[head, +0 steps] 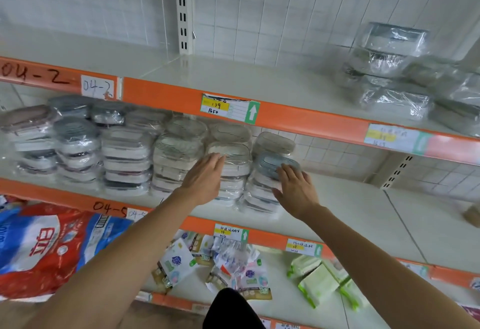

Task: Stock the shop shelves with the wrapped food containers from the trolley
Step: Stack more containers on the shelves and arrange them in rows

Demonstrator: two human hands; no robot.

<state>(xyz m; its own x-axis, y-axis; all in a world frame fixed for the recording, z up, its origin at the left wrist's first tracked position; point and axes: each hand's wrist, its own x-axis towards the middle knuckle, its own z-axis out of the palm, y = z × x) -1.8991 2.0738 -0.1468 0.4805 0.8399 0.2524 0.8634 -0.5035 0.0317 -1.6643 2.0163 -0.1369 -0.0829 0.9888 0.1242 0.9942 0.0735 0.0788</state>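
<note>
On the middle shelf we find many wrapped containers already stacked, both hands, left and right, flat and grasping nothing, steadying the end stacks; trolley unseen, remainder unknown.

The upper-shelf wrapped containers were smeared by blur, and the right edge cut the pile off. The far-right price tag was too blurred to read. The left hand hid part of the stack behind it. The red and blue bag ran past the left edge. A brown object at the right edge could not be identified.
</note>
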